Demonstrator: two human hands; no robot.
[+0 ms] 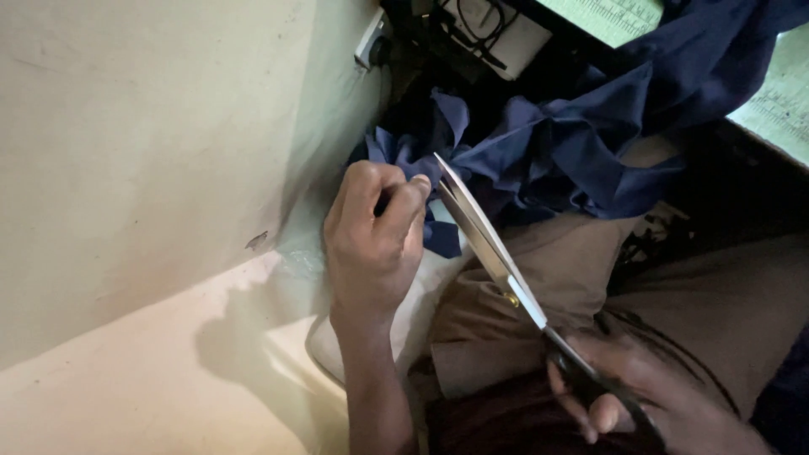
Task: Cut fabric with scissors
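My left hand (375, 232) pinches an edge of dark blue cloth (573, 143) between thumb and fingers. My right hand (657, 396) grips the dark handles of large scissors (497, 253) at the lower right. The long silver blades point up and to the left, with their tips right beside my left fingers and the pinched cloth. The blades look nearly shut. The blue cloth is bunched up and trails toward the upper right, over my lap in brown clothing (539, 286).
A pale wall (152, 143) fills the left side, and a light floor (152, 379) lies below it. A white socket with a dark plug (375, 42) sits on the wall at the top. A pale surface with ruler markings (779, 101) lies at the top right.
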